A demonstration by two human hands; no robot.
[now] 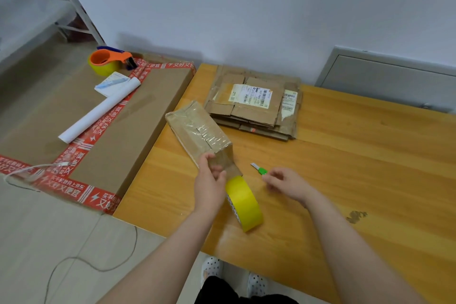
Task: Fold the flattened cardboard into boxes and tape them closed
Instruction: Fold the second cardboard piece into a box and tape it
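Observation:
A small folded cardboard box (197,128), wrapped in clear tape, lies tilted near the left edge of the wooden table (345,155). A strip of tape runs from its near end to a yellow tape roll (245,202) standing on edge. My left hand (209,180) grips the box's near end where the tape leaves it. My right hand (283,184) hovers over the table with fingers loosely curled, fingertips next to a small green-handled cutter (259,169); I cannot tell if it touches it. A stack of flattened cardboard (256,103) with shipping labels lies at the table's far side.
A large brown carton (118,118) with red printed tape stands left of the table, carrying an orange tape dispenser (108,60), a white paper roll (98,113) and a notepad. A cable trails on the floor. A grey panel leans on the wall at right.

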